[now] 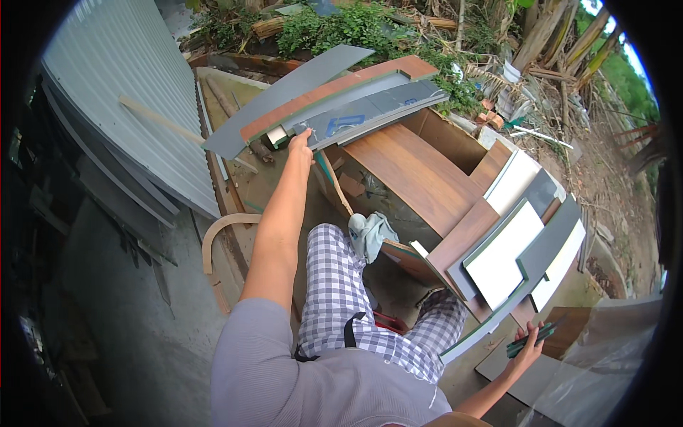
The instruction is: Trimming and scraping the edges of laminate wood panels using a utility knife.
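Observation:
My left arm reaches forward, and my left hand (pixel 302 144) is closed on the near left corner of a dark grey board (pixel 356 122) with blue print. This board lies on a stack, beside a brown-edged strip (pixel 334 92) and a longer grey panel (pixel 284 99). Low on the right, my right hand (pixel 527 350) is wrapped round a dark green handheld tool (pixel 525 343) with a thin dark tip; its exact kind is unclear. A notched grey strip (pixel 491 322) and a white board (pixel 502 249) lie in the pile near that hand.
A wood-grain panel (pixel 416 174) spans a large box (pixel 448 139). A pale blue-grey rag (pixel 373 236) hangs by my knee. Corrugated metal sheeting (pixel 135 92) stands left, above a curved wooden piece (pixel 213 242). Plants (pixel 341 32) grow beyond. Clear plastic sheeting (pixel 605 356) lies right.

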A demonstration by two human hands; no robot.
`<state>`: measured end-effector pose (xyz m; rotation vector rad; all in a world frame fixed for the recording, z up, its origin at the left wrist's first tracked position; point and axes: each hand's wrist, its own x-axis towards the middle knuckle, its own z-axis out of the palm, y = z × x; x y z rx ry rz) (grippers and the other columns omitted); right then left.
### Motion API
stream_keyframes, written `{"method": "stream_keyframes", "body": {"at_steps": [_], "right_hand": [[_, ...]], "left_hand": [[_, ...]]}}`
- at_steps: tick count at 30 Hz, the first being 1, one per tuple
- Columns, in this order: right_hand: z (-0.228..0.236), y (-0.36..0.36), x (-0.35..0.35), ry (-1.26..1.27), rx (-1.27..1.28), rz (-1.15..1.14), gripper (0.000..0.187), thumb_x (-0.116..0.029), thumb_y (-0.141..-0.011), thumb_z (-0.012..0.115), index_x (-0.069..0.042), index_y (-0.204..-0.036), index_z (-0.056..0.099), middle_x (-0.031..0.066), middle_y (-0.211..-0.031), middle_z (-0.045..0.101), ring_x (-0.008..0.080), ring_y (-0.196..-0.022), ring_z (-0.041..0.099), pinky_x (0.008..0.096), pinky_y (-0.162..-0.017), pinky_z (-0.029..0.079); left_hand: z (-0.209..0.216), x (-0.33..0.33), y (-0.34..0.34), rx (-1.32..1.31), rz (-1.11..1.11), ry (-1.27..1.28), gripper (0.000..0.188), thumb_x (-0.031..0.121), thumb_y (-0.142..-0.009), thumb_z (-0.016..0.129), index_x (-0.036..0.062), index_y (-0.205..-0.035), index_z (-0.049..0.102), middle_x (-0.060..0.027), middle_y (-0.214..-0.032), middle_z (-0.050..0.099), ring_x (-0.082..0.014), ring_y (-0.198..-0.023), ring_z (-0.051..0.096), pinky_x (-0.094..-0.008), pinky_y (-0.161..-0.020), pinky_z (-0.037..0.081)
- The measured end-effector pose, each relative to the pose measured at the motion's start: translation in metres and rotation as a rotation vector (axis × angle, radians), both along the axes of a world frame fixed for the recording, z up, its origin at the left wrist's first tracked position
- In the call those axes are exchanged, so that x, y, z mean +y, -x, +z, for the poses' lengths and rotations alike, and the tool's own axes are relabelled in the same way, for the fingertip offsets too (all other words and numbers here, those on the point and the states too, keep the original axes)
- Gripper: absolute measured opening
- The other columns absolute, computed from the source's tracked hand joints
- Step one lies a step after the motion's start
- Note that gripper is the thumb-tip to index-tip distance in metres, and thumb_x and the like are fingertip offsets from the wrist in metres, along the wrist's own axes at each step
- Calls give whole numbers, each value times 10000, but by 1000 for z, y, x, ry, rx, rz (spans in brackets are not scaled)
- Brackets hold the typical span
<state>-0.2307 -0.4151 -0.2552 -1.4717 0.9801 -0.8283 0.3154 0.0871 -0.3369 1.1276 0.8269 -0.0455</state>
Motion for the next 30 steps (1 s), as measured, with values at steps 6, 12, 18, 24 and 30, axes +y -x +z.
{"method": "stream_keyframes", "body": {"at_steps": [6, 12, 18, 24, 30], "right_hand": [[2, 21, -4, -11, 13, -41, 476, -330, -881, 546, -75, -1269, 442, 84, -1002, 587, 166, -767, 578, 278, -676, 456], [-4, 15, -4, -42, -23, -36, 444, -300, -889, 543, -71, -1259, 454, 71, -970, 590, 135, -720, 583, 240, -634, 464], [6, -18, 15, -16, -29, -29, 409, -288, -893, 539, -54, -1225, 489, 60, -882, 590, 111, -673, 577, 211, -580, 462], [37, -55, 30, 44, -78, 218, 372, -232, -900, 531, -14, -1200, 504, 4, -738, 526, 64, -602, 512, 190, -524, 408], [82, -117, 105, 134, -8, 512, 427, -227, -902, 497, -20, -1267, 413, -11, -699, 433, 69, -596, 427, 218, -538, 377]], "left_hand": [[61, -7, 60, -693, 35, 14, 231, 29, -826, 589, -16, -1042, 520, -75, -998, 586, -141, -914, 561, -244, -809, 432], [146, -1, 123, -1086, 170, -194, 166, 117, -861, 587, 13, -977, 529, -37, -928, 584, -100, -828, 543, -252, -750, 440], [182, 21, 203, -1054, 87, -177, 202, 154, -881, 561, 6, -1016, 532, -53, -913, 602, -119, -814, 578, -249, -727, 480], [218, -10, 259, -1169, -122, -337, 186, 120, -890, 536, -6, -1027, 537, -66, -926, 610, -122, -824, 583, -260, -759, 473], [222, -17, 277, -1205, -155, -465, 242, 87, -879, 544, -23, -1094, 533, -70, -978, 608, -114, -872, 572, -253, -799, 457]]}}
